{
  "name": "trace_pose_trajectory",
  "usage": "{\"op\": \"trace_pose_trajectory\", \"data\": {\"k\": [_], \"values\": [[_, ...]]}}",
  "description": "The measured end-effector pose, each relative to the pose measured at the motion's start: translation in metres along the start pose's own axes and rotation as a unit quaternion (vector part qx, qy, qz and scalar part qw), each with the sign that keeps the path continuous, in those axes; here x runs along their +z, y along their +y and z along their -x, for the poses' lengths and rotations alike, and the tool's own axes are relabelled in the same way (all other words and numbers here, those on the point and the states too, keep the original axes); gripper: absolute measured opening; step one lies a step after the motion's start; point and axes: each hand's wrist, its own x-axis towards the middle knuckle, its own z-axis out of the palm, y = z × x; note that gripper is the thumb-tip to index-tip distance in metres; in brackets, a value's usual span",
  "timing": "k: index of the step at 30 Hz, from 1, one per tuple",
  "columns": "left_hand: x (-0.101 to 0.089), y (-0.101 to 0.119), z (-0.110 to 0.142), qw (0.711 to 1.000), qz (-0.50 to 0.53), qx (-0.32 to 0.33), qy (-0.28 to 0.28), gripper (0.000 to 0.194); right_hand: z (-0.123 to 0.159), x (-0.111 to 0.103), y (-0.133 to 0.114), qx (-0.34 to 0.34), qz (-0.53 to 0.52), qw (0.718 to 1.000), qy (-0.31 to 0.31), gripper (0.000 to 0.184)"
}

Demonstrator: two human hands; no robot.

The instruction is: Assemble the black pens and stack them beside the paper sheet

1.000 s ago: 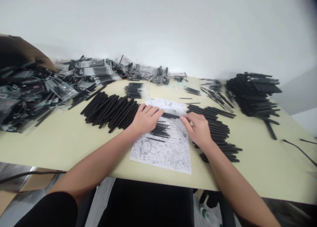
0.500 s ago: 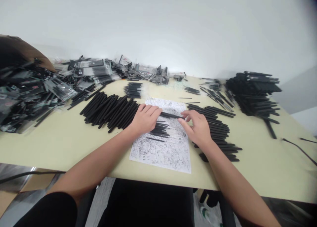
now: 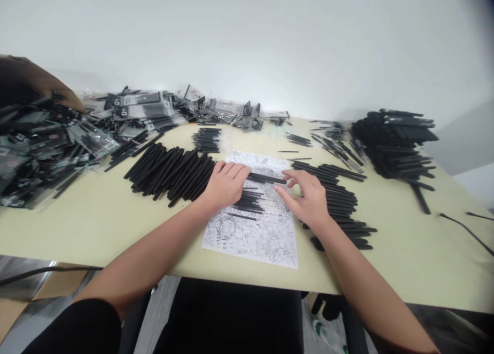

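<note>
My left hand (image 3: pixel 230 183) is closed around a slim black pen-like stick (image 3: pixel 268 178), which sticks out to the right above a patterned white sheet (image 3: pixel 250 241). Thumb and fingers of my right hand (image 3: pixel 306 194) are spread around the free end of that stick, with a gap below it. Thin dark rods (image 3: pixel 249 202) with pale ends lie on the sheet just under the stick. A heap of thick black sticks (image 3: pixel 170 174) is beside my left hand, and a row of similar sticks (image 3: pixel 341 205) lies partly behind my right hand.
Clear plastic packets (image 3: pixel 142 104) with dark contents are piled along the back and left. A tall stack of black sticks (image 3: pixel 397 143) stands at the back right. A small bundle of thin rods (image 3: pixel 207 139) lies behind the sheet. A black cable (image 3: pixel 465 230) crosses the right side.
My right thumb has dropped away from the stick and the fingers have spread, so its end shows more clearly. My left hand keeps its hold in nearly the same place.
</note>
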Motion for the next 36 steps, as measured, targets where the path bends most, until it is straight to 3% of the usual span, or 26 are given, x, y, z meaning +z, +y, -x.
{"op": "trace_pose_trajectory", "data": {"k": [4, 10, 13, 17, 21, 23, 27, 29, 33, 36], "values": [[-0.0004, 0.0009, -0.0002, 1.000, 0.004, 0.000, 0.002, 0.023, 0.0009, 0.0000, 0.0014, 0.032, 0.001, 0.999, -0.002, 0.020], [0.0001, 0.0002, 0.0008, 1.000, 0.009, -0.011, -0.010, 0.024, 0.0007, 0.0025, 0.0053, -0.015, -0.001, 1.000, 0.016, 0.011], [0.0007, 0.0001, 0.0014, 1.000, 0.009, -0.020, -0.019, 0.025, -0.0005, 0.0014, 0.0019, -0.038, -0.014, 0.999, 0.033, 0.021], [0.0007, 0.0005, 0.0012, 0.999, 0.012, -0.025, -0.029, 0.025, -0.0015, -0.0019, -0.0035, 0.004, 0.000, 1.000, 0.026, 0.039], [0.0001, 0.0006, 0.0007, 0.999, 0.018, -0.021, -0.032, 0.025, -0.0017, -0.0032, -0.0005, 0.043, -0.008, 0.999, -0.014, 0.018], [0.0003, 0.0003, 0.0008, 0.999, 0.020, -0.018, -0.032, 0.025, -0.0018, -0.0024, 0.0029, 0.030, -0.007, 0.999, -0.025, 0.020], [0.0018, -0.0006, 0.0016, 0.999, 0.017, -0.023, -0.034, 0.025, -0.0020, -0.0006, 0.0051, -0.008, -0.010, 1.000, -0.003, 0.011], [0.0025, -0.0009, 0.0020, 0.999, 0.012, -0.025, -0.032, 0.025, -0.0021, -0.0006, 0.0033, -0.019, -0.017, 1.000, 0.018, 0.017], [0.0024, -0.0003, 0.0023, 0.999, 0.010, -0.018, -0.026, 0.024, -0.0018, -0.0016, -0.0006, 0.025, -0.005, 1.000, -0.003, 0.038], [0.0015, 0.0004, 0.0018, 0.999, 0.011, -0.014, -0.029, 0.024, -0.0017, -0.0015, 0.0008, 0.061, -0.003, 0.997, -0.039, 0.028]]}}
